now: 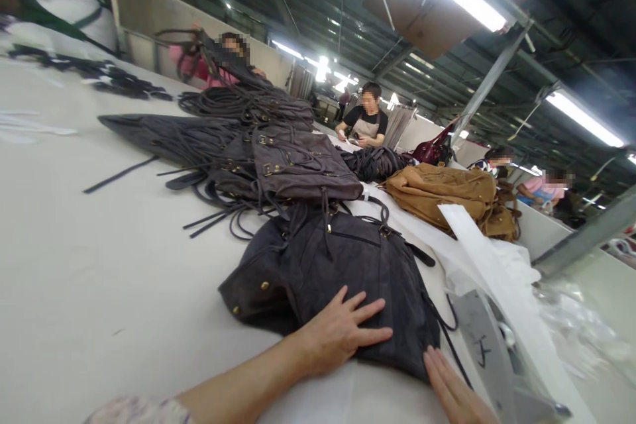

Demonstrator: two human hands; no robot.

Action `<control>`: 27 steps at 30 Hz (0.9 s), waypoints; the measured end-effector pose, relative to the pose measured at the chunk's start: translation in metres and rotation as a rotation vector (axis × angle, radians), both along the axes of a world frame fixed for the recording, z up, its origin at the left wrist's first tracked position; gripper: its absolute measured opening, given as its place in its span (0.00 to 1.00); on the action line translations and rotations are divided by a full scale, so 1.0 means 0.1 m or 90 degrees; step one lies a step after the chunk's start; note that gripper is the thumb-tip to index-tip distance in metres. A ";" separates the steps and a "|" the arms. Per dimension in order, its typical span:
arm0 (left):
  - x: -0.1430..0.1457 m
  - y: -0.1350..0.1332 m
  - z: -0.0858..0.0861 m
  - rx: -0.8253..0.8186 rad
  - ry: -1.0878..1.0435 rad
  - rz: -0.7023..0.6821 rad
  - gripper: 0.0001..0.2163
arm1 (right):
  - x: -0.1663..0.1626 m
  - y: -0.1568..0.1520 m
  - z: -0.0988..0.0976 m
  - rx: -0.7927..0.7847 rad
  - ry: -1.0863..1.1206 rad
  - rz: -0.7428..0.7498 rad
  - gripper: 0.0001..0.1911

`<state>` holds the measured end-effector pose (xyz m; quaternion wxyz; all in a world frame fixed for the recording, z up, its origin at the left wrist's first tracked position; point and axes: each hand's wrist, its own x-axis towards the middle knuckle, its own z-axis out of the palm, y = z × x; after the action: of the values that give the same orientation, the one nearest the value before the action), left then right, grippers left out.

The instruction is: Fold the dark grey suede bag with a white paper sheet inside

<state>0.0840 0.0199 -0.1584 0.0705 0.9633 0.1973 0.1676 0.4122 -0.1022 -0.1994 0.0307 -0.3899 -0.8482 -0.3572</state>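
Note:
A dark grey handbag point(348, 271) with brass studs and thin straps lies on the white table in front of me. My left hand point(338, 331) rests flat on its front panel, fingers spread. At the bag's lower right corner, my right hand point(454, 387) touches the edge with its fingers stretched out side by side; part of it is cut off by the frame. Neither hand grips anything. Just beyond, a dark brown bag point(308, 165) with buckles leans on a heap of grey bags and straps point(199, 139).
Tan bags point(442, 189) and a maroon bag point(432, 149) lie to the right. White paper strips point(507, 285), a grey marked device point(481, 338) and clear plastic point(581, 331) are near the right edge. Several co-workers, one a person in an apron point(368, 126), are across the table point(124, 291).

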 end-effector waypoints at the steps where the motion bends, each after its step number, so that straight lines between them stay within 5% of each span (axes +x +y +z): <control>1: -0.01 0.00 0.00 -0.005 0.000 -0.013 0.29 | -0.01 -0.03 -0.05 0.017 -0.020 0.002 0.33; 4: -0.03 -0.01 0.01 -0.022 -0.003 -0.038 0.27 | -0.03 -0.01 -0.03 0.061 -0.085 0.051 0.27; 6: -0.04 -0.02 0.01 -0.031 -0.008 -0.036 0.26 | -0.10 0.08 0.20 0.046 -0.100 0.071 0.26; 10: -0.05 -0.05 0.04 -0.037 -0.004 -0.030 0.27 | -0.54 0.49 1.23 -0.261 -0.043 -0.120 0.14; 12: -0.05 -0.05 0.05 -0.039 -0.001 -0.030 0.28 | -0.87 0.76 1.80 -0.206 0.014 -0.168 0.14; 14: -0.06 -0.05 0.05 -0.044 -0.001 -0.030 0.29 | -1.15 0.96 2.10 -0.128 0.193 -0.137 0.16; 15: -0.06 -0.06 0.04 -0.048 -0.003 -0.029 0.29 | -1.25 1.02 2.08 -0.094 0.274 -0.086 0.20; 17: -0.08 -0.07 0.03 -0.058 -0.013 -0.026 0.27 | -1.31 1.03 1.70 -0.043 0.389 0.017 0.27; 21: -0.11 -0.12 0.03 -0.064 -0.038 -0.047 0.23 | -0.95 0.89 0.32 -0.051 0.314 -0.005 0.34; 23: -0.12 -0.14 0.04 -0.062 -0.044 -0.055 0.22 | -0.72 0.89 -0.15 -0.141 0.272 -0.087 0.33; 25: -0.14 -0.17 0.04 -0.057 -0.052 -0.046 0.22 | -0.60 0.95 -0.29 -0.226 0.244 -0.126 0.29; 27: -0.16 -0.18 -0.01 -0.039 -0.055 -0.038 0.22 | -0.64 1.03 -0.16 -0.254 0.233 -0.136 0.27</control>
<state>0.0679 0.0016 -0.1592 0.1138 0.9579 0.1703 0.2010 0.3485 0.0010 -0.2157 0.0681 -0.5332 -0.8363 -0.1079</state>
